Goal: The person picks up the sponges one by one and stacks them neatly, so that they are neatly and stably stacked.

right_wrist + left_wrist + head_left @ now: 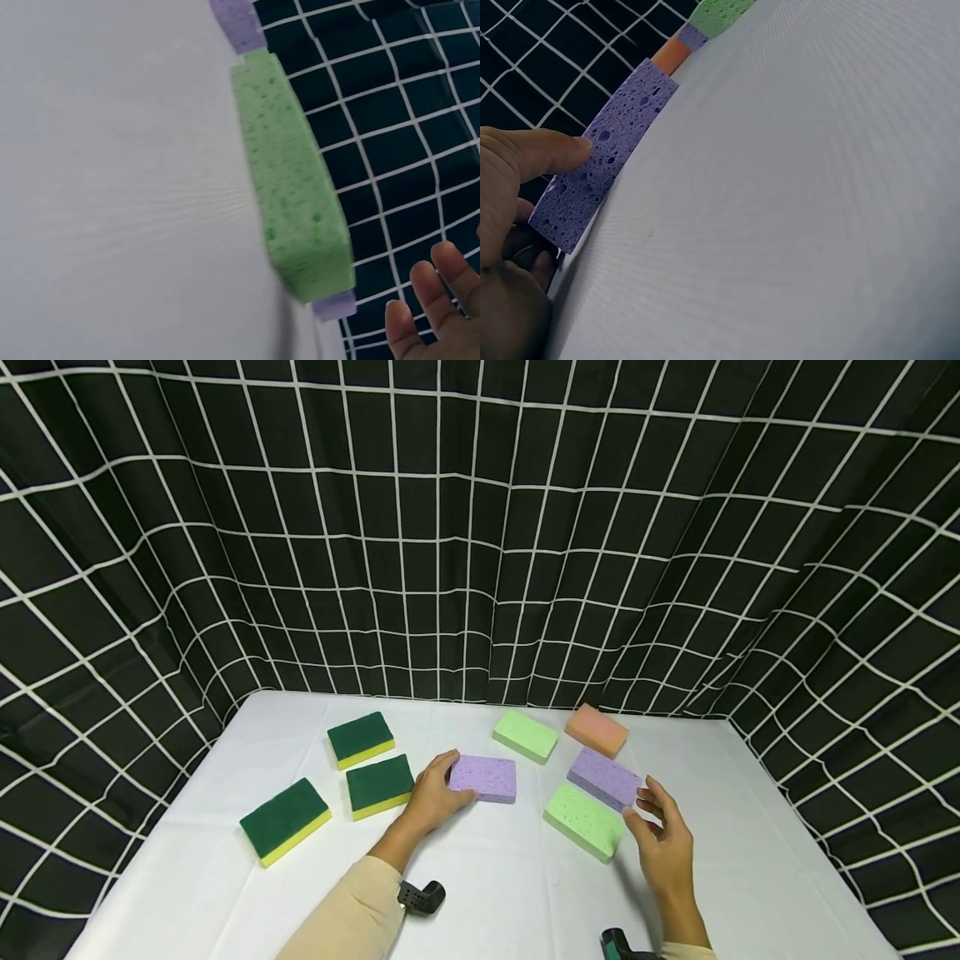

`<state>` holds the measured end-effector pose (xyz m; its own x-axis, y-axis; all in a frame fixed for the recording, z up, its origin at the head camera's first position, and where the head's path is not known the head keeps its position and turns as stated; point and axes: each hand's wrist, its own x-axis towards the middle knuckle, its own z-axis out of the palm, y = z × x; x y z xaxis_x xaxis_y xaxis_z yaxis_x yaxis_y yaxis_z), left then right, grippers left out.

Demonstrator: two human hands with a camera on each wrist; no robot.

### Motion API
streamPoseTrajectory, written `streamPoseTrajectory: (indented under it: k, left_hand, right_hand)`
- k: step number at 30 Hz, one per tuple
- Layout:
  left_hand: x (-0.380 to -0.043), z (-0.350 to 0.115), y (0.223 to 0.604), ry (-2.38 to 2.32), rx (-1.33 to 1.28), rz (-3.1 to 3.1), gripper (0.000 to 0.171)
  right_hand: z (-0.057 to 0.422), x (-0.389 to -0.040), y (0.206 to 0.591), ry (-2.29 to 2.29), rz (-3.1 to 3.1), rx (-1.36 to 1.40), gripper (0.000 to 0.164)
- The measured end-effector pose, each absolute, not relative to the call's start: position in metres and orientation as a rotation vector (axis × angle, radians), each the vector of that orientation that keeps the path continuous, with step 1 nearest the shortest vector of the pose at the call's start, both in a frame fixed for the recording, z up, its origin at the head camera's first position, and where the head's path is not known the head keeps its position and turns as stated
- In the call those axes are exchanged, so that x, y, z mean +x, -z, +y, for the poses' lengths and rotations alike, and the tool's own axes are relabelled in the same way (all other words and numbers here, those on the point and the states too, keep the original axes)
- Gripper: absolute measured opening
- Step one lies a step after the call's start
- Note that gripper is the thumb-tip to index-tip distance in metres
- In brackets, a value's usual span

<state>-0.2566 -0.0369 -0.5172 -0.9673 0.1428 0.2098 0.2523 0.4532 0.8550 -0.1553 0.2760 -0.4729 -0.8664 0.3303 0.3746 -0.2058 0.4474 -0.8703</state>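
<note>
Near the middle of the table, my left hand [435, 795] grips the left end of a purple sponge [485, 778]. In the left wrist view the thumb [570, 152] presses the sponge's pitted near side, while the other fingers are partly hidden behind its end. To the right, my right hand [663, 839] is at the right end of a second purple sponge [603, 778], its thumb and fingers spread apart. The right wrist view shows those fingers [429, 292] loosely extended beside a light green sponge [292, 180], with nothing between them.
Behind the second purple sponge lies an orange sponge [596, 730], with another light green sponge [525, 736] to its left. Several green-and-yellow scrub sponges [285, 821] lie on the left. A black gridded curtain [465, 527] surrounds the white-covered table [495, 893].
</note>
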Motion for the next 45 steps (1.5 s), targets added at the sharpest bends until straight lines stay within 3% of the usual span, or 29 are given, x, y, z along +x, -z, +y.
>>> streamPoseTrajectory:
  k: [19, 35, 45]
  left_hand:
    - [-0.258, -0.04, 0.52, 1.542, -0.353, -2.601, 0.073]
    - [-0.258, -0.039, 0.52, 1.566, -0.366, -2.594, 0.073]
    - [-0.258, -0.039, 0.521, 1.533, -0.369, -2.597, 0.073]
  right_hand:
    - [0.287, -0.153, 0.499, -1.397, -2.496, -0.147, 0.057]
    - [0.286, -0.156, 0.503, -1.181, -2.832, -0.144, 0.082]
    - [0.285, -0.153, 0.505, -1.02, -2.813, -0.033, 0.08]
